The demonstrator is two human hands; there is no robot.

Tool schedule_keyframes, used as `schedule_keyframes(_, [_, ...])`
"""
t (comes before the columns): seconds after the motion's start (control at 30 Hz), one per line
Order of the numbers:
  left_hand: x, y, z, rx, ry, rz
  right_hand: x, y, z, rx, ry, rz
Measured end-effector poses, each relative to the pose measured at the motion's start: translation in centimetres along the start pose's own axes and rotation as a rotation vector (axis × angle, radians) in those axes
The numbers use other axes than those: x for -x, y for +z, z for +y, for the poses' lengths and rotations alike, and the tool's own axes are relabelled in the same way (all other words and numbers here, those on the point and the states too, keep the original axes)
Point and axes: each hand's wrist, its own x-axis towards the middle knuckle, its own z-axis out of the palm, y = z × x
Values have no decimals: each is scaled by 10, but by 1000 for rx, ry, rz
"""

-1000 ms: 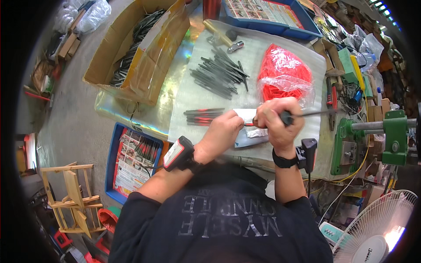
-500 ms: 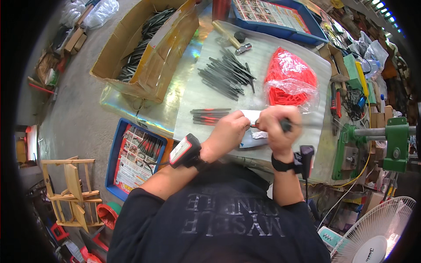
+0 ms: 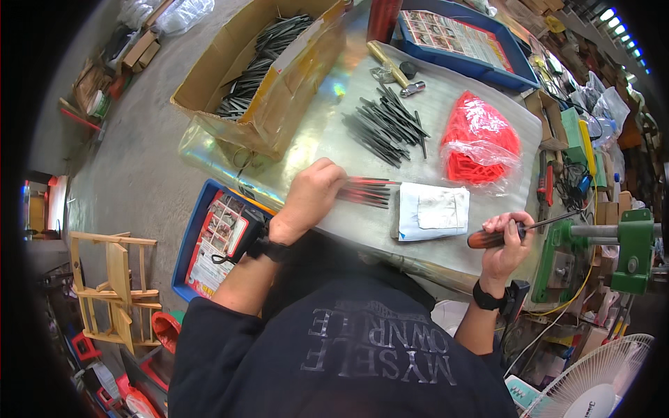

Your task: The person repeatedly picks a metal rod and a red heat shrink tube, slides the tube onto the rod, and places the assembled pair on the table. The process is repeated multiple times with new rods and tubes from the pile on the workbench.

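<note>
My right hand (image 3: 506,251) is wrapped round a screwdriver (image 3: 486,240) with a dark red and black handle, its shaft pointing right. My left hand (image 3: 311,198) is closed at the left end of a row of slim black-and-red strips (image 3: 367,198), pinching a strip at the row's far side; its fingertips are partly hidden. Between the hands lies a white block-like pad (image 3: 433,210) with a worn, creased top. Farther back are a loose pile of slim black strips (image 3: 387,129) and a clear plastic bag of red pieces (image 3: 481,139).
A cardboard box (image 3: 258,132) full of black strips stands at the left. Behind are a hammer (image 3: 389,63) and a blue tray (image 3: 467,75). Another blue tray (image 3: 191,244) sits at the near left. To the right is a green vise-like tool (image 3: 631,251); pliers (image 3: 547,182) lie near it.
My hands have moved apart from over the white pad, uncovering it. The left went left to the strip row; the right moved right and down, still holding the screwdriver. The view shifted slightly.
</note>
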Motion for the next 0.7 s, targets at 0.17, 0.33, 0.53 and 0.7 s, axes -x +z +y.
schedule_keyframes(0.17, [6,-6,-11,-20,-25,-66,11,-27,1,145,134,128])
schedule_keyframes(0.33, [-17,2,-17,-69,9,3,21,-56,9,377,317,241])
schedule_keyframes(0.53, [-61,33,-26,-260,152,-3,22,-83,25,872,235,222])
schedule_keyframes(0.7, [-66,49,-29,-329,122,-54,20,-95,31,1234,174,146])
